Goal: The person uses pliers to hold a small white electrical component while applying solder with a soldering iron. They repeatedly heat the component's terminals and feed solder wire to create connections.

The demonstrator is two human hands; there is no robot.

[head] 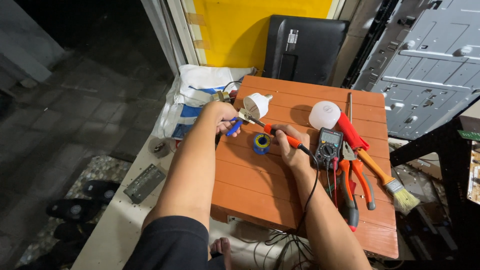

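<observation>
My right hand (290,150) grips an orange-handled soldering iron (282,136), its tip pointing left toward a small part near the white bulb base (257,104). My left hand (223,117) holds a blue-handled tool (233,127) against that small part (245,116). A blue spool of solder (261,142) sits on the orange slatted table (260,185) between my hands. The iron's black cord runs down past my right forearm.
A black multimeter (328,146), white bulb dome (324,115), red and orange pliers (352,175) and a paintbrush (390,182) lie to the right. A white bag (192,100) and a black monitor back (302,47) stand behind. Sandals (75,210) rest on the floor at left.
</observation>
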